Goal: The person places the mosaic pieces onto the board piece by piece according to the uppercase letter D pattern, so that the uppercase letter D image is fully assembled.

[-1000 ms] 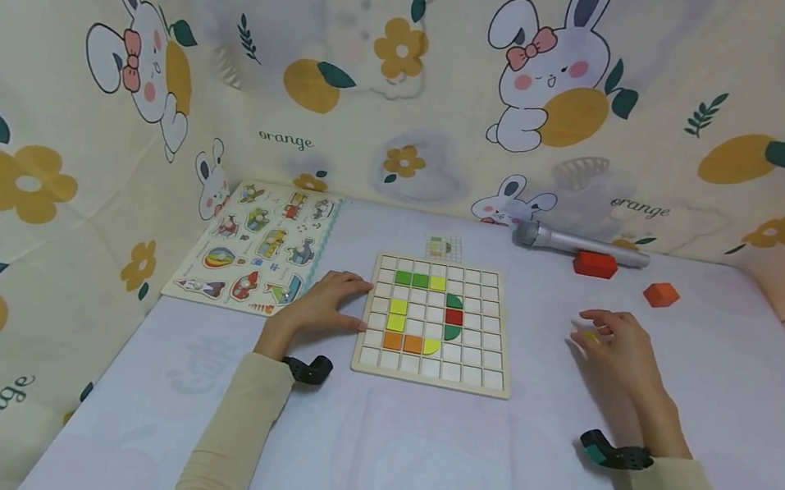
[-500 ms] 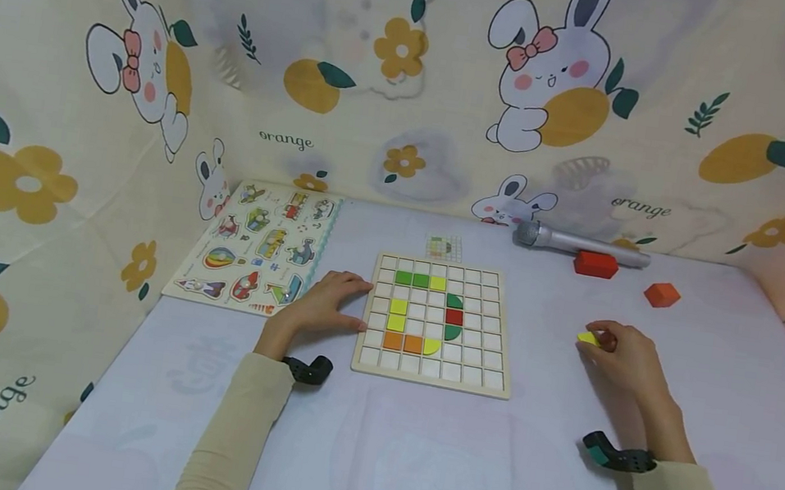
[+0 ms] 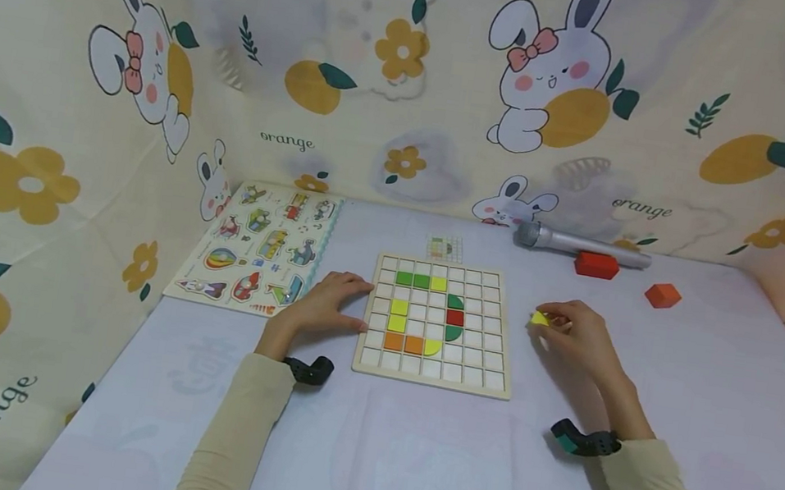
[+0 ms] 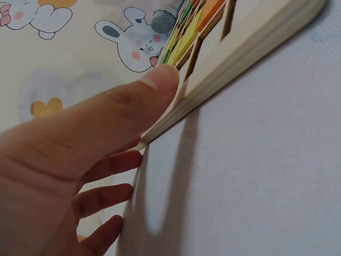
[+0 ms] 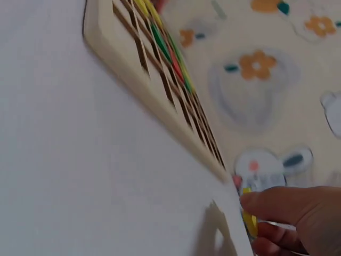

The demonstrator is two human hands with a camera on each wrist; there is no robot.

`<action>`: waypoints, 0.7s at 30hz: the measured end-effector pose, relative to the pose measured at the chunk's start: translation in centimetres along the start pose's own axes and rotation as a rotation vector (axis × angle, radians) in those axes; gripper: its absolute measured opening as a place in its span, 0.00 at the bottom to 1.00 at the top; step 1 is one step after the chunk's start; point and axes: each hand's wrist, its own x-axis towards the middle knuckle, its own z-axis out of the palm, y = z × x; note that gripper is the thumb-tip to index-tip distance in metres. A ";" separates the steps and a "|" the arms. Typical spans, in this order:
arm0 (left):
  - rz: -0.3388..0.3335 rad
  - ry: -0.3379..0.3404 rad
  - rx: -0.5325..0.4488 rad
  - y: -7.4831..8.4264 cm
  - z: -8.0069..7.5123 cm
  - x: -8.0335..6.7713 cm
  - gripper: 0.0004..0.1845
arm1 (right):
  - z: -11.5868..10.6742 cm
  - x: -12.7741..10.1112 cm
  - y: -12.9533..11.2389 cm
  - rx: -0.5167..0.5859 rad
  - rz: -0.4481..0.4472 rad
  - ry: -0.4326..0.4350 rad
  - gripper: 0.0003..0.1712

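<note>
A square wooden grid board [image 3: 430, 383] lies in the middle of the table, with green, yellow, orange and red tiles [image 3: 455, 317] in some of its cells. My left hand [image 3: 325, 302] rests at the board's left edge, thumb and forefinger spread along it. In the left wrist view, the thumb [image 4: 160, 85] touches the board's rim and the other fingers stretch out beside it. Just right of the board, my right hand [image 3: 585, 337] pinches a small yellow tile [image 3: 539, 319] between thumb and fingers. The right wrist view shows a curved side on this yellow tile [image 5: 249, 221].
A small pattern card [image 3: 445, 249] lies behind the board. At the back right are a silver microphone [image 3: 578, 245], a red block [image 3: 596, 265] and an orange-red block [image 3: 663, 295]. On the left sits a picture puzzle board [image 3: 242, 240]. Printed cloth walls the back and sides.
My right hand has closed its fingers on the yellow tile and carried it left, toward the board. The left hand stays at the board's edge.
</note>
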 end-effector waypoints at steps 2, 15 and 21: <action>-0.001 -0.001 0.002 0.0 0.0 0.0 0.39 | 0.8 0.7 -1.0 0.019 -0.046 -0.017 0.18; -0.005 -0.006 0.005 0.1 -0.2 0.0 0.39 | 6.9 4.7 -8.6 0.111 -0.347 -0.056 0.14; -0.025 -0.011 -0.015 0.4 -0.3 -0.1 0.39 | 9.4 6.0 -11.1 0.118 -0.432 -0.032 0.09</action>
